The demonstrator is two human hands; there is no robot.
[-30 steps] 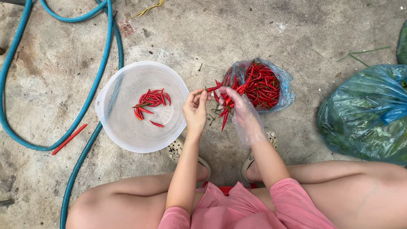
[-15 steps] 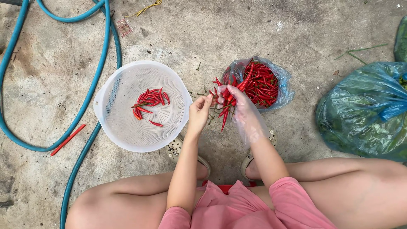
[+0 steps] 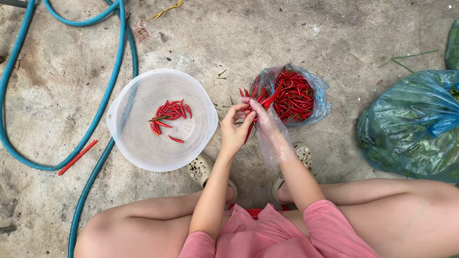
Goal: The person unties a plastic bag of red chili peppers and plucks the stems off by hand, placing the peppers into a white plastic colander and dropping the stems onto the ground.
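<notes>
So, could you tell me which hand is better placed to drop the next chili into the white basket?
Probably the left hand: it pinches a chili from the bunch and is nearer the white basket. The gloved right hand holds the bunch.

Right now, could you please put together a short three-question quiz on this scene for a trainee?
1. True or false: the white colander holds more chillies than the clear bag.
2. Which hand wears a thin clear plastic glove? A) left hand B) right hand C) both
3. Fill in: the bunch of red chillies is held above the ____ floor.

Key
1. False: only a few chillies in the colander show, while the chillies in the bag are a heap.
2. B
3. Concrete
</notes>
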